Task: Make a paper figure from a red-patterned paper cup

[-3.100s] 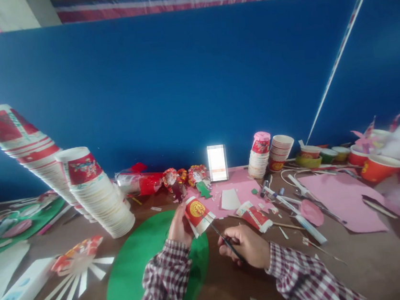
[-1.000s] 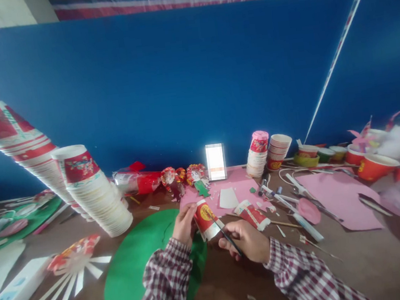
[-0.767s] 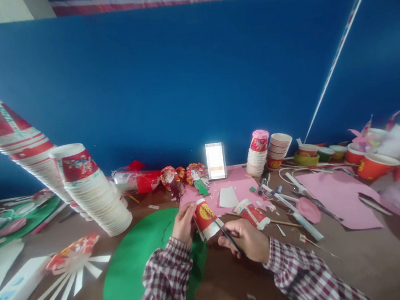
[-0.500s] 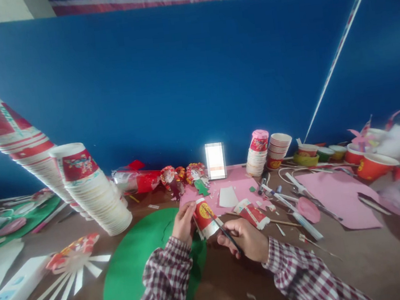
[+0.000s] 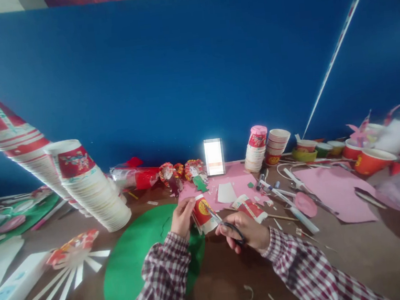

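Between the fingers of my left hand (image 5: 182, 219) is a red and white paper cup piece (image 5: 203, 217) with a yellow round print. My right hand (image 5: 244, 230) is closed on black-handled scissors (image 5: 233, 230), their blades lying against the right side of that piece. How deep the blades sit in the paper I cannot tell. Under my left hand and sleeve lies a green paper circle (image 5: 126, 264). Just past my right hand rests another cut red and white cup piece (image 5: 249, 208).
Tall leaning stacks of paper cups (image 5: 92, 191) stand on the left, with a fan-cut cup (image 5: 76, 253) and a white power strip (image 5: 14, 294) nearer. Small cup stacks (image 5: 256, 151) stand at the back. Pink sheets (image 5: 338, 192), pens and scraps lie to the right.
The scissors have turned in my right hand, so their black handle loops show more and the blades look more spread. The whole view has shifted slightly; my left hand keeps its hold.
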Demonstrator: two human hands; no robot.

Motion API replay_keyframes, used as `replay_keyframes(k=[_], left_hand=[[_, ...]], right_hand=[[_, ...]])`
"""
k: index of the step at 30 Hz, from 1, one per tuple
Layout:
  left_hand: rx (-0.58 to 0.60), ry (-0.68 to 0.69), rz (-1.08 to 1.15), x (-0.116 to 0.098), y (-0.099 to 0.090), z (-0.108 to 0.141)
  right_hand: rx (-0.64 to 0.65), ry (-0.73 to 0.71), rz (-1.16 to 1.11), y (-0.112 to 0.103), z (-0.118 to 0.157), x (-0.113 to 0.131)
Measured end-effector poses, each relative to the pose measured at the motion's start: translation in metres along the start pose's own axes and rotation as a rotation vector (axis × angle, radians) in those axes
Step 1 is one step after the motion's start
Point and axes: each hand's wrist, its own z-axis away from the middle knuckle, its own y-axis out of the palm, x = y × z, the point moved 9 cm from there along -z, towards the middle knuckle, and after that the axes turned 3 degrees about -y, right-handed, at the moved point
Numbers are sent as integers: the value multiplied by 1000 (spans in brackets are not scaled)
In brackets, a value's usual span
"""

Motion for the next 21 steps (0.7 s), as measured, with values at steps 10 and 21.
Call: replay_keyframes(k=[10, 21], left_hand=[[32, 72, -102, -2, 2, 1], [34, 171, -274, -7, 0, -3]], right_hand=[[-64, -7, 72, -2, 0, 1], [-46, 13, 140, -9, 1, 0]])
